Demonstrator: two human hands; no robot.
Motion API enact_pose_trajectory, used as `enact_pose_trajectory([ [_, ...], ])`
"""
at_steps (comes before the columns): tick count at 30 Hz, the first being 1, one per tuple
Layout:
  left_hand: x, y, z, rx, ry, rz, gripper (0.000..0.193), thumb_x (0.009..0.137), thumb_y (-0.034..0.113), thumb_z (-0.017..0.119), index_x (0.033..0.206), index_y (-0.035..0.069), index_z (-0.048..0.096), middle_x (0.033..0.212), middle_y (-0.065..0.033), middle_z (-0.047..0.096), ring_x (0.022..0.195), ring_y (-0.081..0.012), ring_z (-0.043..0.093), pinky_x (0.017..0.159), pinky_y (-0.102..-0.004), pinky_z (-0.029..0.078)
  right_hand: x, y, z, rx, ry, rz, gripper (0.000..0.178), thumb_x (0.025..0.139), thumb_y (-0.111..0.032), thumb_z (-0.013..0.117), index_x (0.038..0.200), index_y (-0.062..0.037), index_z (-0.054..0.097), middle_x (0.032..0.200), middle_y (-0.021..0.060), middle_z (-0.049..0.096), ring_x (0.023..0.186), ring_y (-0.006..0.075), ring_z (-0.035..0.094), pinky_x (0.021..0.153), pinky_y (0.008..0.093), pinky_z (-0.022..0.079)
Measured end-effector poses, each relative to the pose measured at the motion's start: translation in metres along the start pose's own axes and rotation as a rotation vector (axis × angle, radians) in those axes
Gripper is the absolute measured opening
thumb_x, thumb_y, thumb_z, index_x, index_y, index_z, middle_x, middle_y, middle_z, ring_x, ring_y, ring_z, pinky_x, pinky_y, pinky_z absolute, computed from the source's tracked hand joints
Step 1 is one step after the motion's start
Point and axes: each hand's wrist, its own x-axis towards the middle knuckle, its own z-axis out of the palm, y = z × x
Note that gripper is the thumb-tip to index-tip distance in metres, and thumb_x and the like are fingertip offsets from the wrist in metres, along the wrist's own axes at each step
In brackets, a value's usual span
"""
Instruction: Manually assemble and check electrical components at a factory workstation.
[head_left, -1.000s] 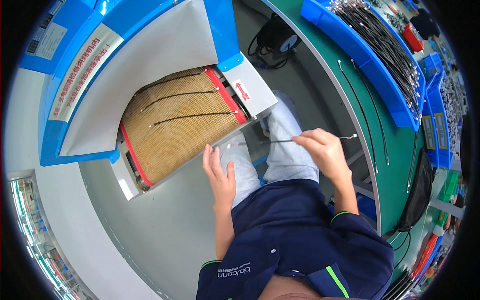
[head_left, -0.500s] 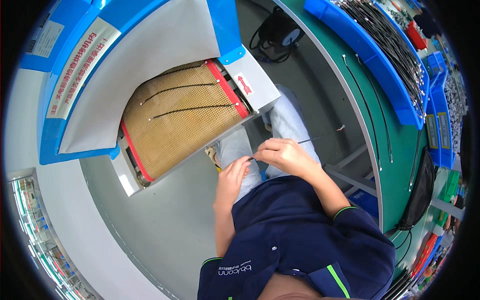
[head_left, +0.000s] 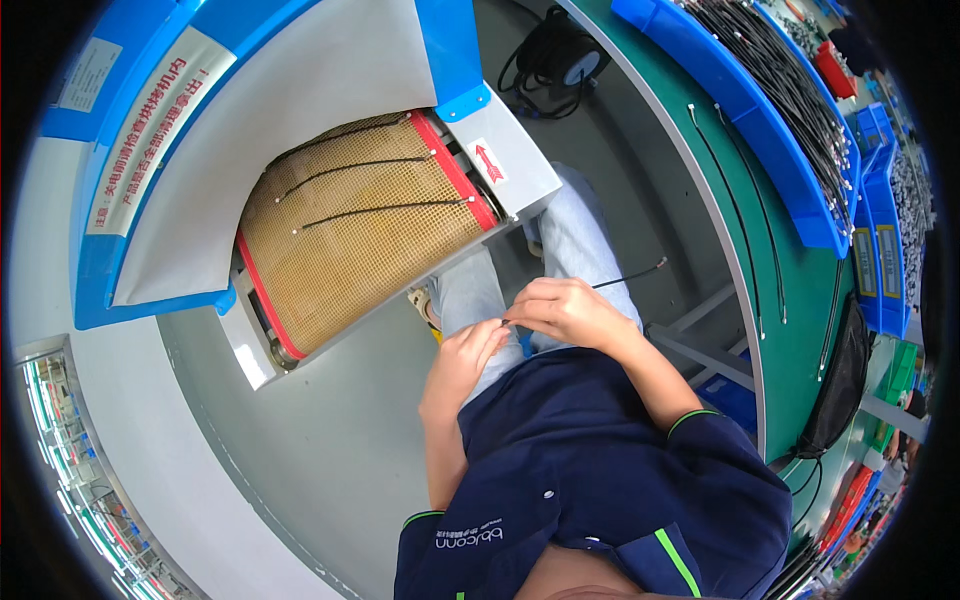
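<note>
A thin black cable [head_left: 630, 277] runs between my two hands in front of my lap. My left hand [head_left: 465, 362] is closed, its fingertips pinching the cable's near end. Close beside it, my right hand [head_left: 568, 308] is also closed, fingers pressed on the same cable. Past the right hand the cable sticks out to the right, ending in a small connector [head_left: 661, 263]. What sits between the fingertips is mostly hidden. Ahead on the left, several black cables with white ends, one of them a near cable [head_left: 385, 211], lie across a tan mesh conveyor belt [head_left: 370, 260].
A blue and white hooded machine [head_left: 290, 130] covers the belt's far side. On the right, a green table [head_left: 715, 175] carries loose black cables, a blue bin [head_left: 800, 165] full of cables and a black pouch [head_left: 838, 385]. A cable reel [head_left: 570, 60] stands on the floor.
The cable's free end has swung left and slightly down. My left hand has shifted a little, still pinching. The cables on the belt sit slightly farther toward the hood.
</note>
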Motion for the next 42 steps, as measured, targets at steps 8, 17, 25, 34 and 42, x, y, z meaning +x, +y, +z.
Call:
enact_pose_trajectory([
  [8, 0.004, -0.006, -0.002, 0.387, 0.176, 0.266, 0.015, 0.077, 0.008, 0.067, 0.089, 0.002, 0.061, 0.08, -0.0076, 0.062, 0.07, -0.022, 0.061, 0.059, -0.0322, 0.049, 0.004, -0.005, -0.003, 0.061, -0.052, 0.071, 0.009, 0.076, -0.011, 0.065, 0.082, -0.0048, 0.064, 0.078, 0.0058, 0.059, 0.07, 0.0243, 0.06, 0.061, 0.0339, 0.05],
  [17, 0.002, -0.009, 0.006, 0.292, 0.272, 0.289, 0.016, 0.072, 0.001, 0.068, 0.086, 0.003, 0.061, 0.082, -0.0069, 0.062, 0.072, -0.0225, 0.061, 0.062, -0.0318, 0.049, 0.003, 0.0, -0.002, 0.174, -0.034, 0.154, 0.011, 0.075, -0.009, 0.066, 0.084, -0.0021, 0.064, 0.076, 0.0089, 0.06, 0.067, 0.0265, 0.059, 0.062, 0.0338, 0.049],
  [25, 0.005, -0.011, 0.008, 0.206, 0.302, 0.264, 0.016, 0.069, 0.0, 0.069, 0.083, 0.002, 0.062, 0.08, -0.0072, 0.062, 0.071, -0.0222, 0.06, 0.062, -0.032, 0.049, 0.0, 0.005, -0.009, 0.123, -0.033, 0.144, 0.012, 0.075, -0.009, 0.068, 0.083, -0.0003, 0.064, 0.075, 0.0096, 0.059, 0.067, 0.0254, 0.058, 0.061, 0.0329, 0.048],
  [34, -0.004, -0.031, -0.017, 0.241, 0.322, 0.094, 0.01, 0.073, -0.001, 0.066, 0.081, 0.003, 0.063, 0.08, -0.0073, 0.063, 0.075, -0.0194, 0.06, 0.065, -0.0288, 0.047, -0.005, 0.013, -0.038, 0.018, -0.004, 0.186, 0.016, 0.077, -0.004, 0.065, 0.092, -0.0027, 0.066, 0.078, 0.0083, 0.058, 0.068, 0.0229, 0.059, 0.062, 0.0309, 0.049],
  [42, 0.003, -0.059, 0.013, -0.614, 0.645, -0.207, 0.037, 0.082, -0.002, 0.06, 0.116, 0.002, 0.046, 0.09, -0.0074, 0.061, 0.085, -0.0133, 0.058, 0.078, -0.0243, 0.048, 0.002, 0.012, -0.029, -0.064, 0.101, 0.229, 0.012, 0.074, -0.008, 0.066, 0.084, -0.0024, 0.063, 0.075, 0.0085, 0.058, 0.071, 0.0259, 0.059, 0.064, 0.0334, 0.049],
])
